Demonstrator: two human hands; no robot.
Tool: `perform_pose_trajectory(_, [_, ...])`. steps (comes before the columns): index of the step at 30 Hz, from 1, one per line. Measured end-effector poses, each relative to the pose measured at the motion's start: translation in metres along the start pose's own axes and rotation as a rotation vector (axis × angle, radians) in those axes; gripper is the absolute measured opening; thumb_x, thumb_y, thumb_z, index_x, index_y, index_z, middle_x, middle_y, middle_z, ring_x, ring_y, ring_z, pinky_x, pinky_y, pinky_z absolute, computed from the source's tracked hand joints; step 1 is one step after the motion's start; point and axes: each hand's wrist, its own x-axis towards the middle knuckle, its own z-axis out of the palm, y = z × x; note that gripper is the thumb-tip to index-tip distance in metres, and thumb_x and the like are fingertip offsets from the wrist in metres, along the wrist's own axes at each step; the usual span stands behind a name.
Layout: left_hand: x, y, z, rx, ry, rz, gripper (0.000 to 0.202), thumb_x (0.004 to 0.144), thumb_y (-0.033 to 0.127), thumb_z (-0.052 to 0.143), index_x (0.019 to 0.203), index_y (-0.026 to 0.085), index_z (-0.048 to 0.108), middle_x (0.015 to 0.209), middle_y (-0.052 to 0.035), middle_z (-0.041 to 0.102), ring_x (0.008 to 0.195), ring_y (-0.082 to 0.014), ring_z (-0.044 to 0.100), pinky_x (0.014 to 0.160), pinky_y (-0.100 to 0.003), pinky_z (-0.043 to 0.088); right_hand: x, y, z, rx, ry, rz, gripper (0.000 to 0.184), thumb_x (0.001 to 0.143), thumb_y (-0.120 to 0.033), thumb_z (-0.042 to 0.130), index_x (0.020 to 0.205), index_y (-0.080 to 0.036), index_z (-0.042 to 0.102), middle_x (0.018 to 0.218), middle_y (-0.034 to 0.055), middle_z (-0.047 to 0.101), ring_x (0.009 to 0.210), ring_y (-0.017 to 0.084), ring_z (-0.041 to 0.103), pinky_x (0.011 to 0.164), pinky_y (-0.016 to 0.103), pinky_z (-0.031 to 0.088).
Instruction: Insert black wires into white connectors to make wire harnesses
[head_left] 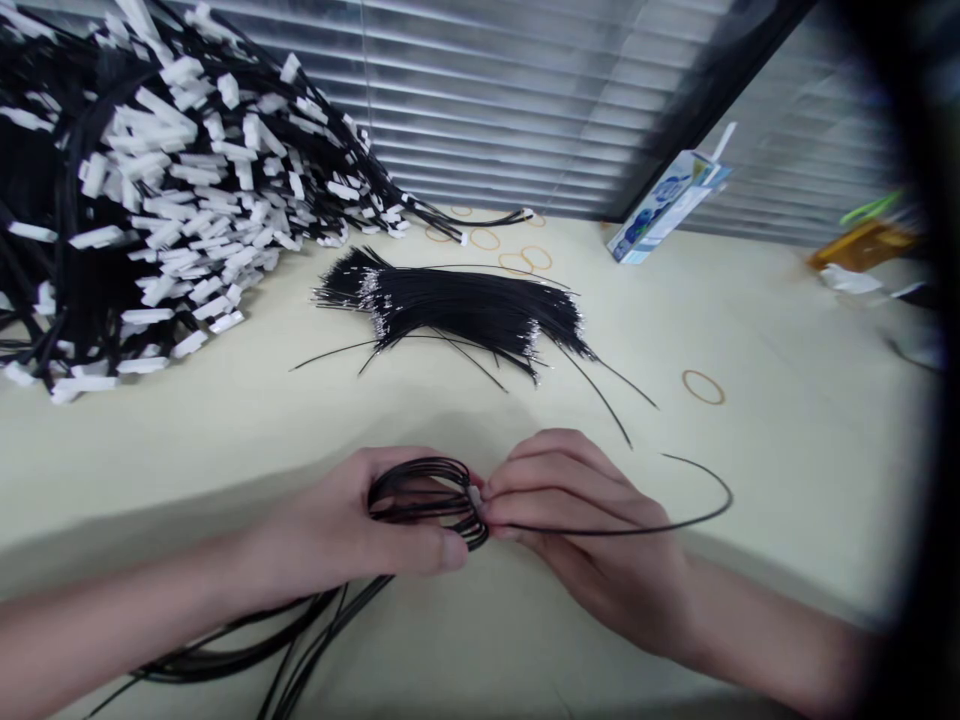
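Observation:
My left hand (352,530) is closed around a looped bundle of thin black wires (427,495), thumb pressed over the loop. The bundle's tails (247,650) trail down off the bottom left. My right hand (592,530) pinches a single black wire (697,510) right at the loop, and that wire arcs out to the right above the cream table (787,450). Both hands meet at the near middle of the table.
A loose pile of cut black wires (465,305) lies mid-table. A large heap of black cables with white connectors (150,190) fills the far left. Rubber bands (703,386) are scattered about. A small carton (667,205) leans against the window blinds at the back right.

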Motion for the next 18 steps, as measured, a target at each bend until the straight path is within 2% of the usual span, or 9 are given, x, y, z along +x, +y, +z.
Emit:
perform_pose_trajectory(4, [0.0,0.001,0.002,-0.017,0.019,-0.016,0.04,0.069,0.037,0.075,0.104,0.023,0.065,0.099,0.0011,0.067,0.096,-0.0161,0.058,0.084,-0.024,0.046,-0.003,0.001,0.002,-0.032,-0.026,0.015,0.02,0.077,-0.007,0.062,0.094,-0.018,0.061,0.096,-0.0032,0.061,0.097,0.005,0.049,0.088,0.022,0.043])
perform_pose_trajectory(11, [-0.001,-0.003,0.001,-0.042,0.061,-0.022,0.039,0.069,0.031,0.075,0.106,0.023,0.065,0.102,0.0005,0.069,0.098,-0.0166,0.061,0.087,-0.026,0.047,-0.002,0.009,0.006,-0.085,-0.063,-0.068,0.02,0.079,-0.01,0.059,0.096,-0.018,0.057,0.097,-0.0033,0.061,0.097,0.006,0.05,0.086,0.023,0.043])
perform_pose_trajectory(13, [-0.001,-0.002,0.001,-0.045,0.074,-0.016,0.037,0.071,0.031,0.074,0.106,0.022,0.065,0.103,-0.0007,0.069,0.1,-0.0176,0.061,0.089,-0.027,0.046,0.002,0.017,0.001,-0.235,-0.061,-0.155,0.021,0.08,-0.013,0.059,0.1,-0.018,0.056,0.103,-0.0019,0.06,0.101,0.008,0.051,0.091,0.026,0.042])
perform_pose_trajectory(15, [0.0,-0.001,0.001,-0.072,0.051,-0.008,0.037,0.073,0.032,0.073,0.107,0.021,0.063,0.105,-0.0021,0.069,0.104,-0.0189,0.06,0.092,-0.028,0.045,0.005,0.028,-0.011,-0.517,-0.047,-0.185,0.024,0.081,-0.017,0.058,0.105,-0.017,0.054,0.111,0.0009,0.059,0.106,0.012,0.051,0.095,0.03,0.04])
perform_pose_trajectory(16, [0.0,0.0,0.001,-0.08,0.035,-0.009,0.039,0.073,0.032,0.073,0.109,0.02,0.062,0.107,-0.003,0.068,0.106,-0.0197,0.06,0.093,-0.029,0.044,0.006,0.035,-0.02,-0.68,-0.052,-0.131,0.025,0.082,-0.02,0.057,0.106,-0.016,0.054,0.113,0.0027,0.058,0.106,0.015,0.051,0.093,0.031,0.04])
perform_pose_trajectory(18, [0.0,0.001,0.001,-0.07,-0.001,-0.009,0.043,0.072,0.033,0.073,0.111,0.02,0.06,0.111,-0.0049,0.067,0.107,-0.0214,0.059,0.094,-0.032,0.044,0.005,0.049,-0.039,-0.949,-0.113,0.129,0.024,0.085,-0.029,0.052,0.104,-0.014,0.057,0.111,0.0074,0.058,0.101,0.019,0.051,0.085,0.033,0.039])
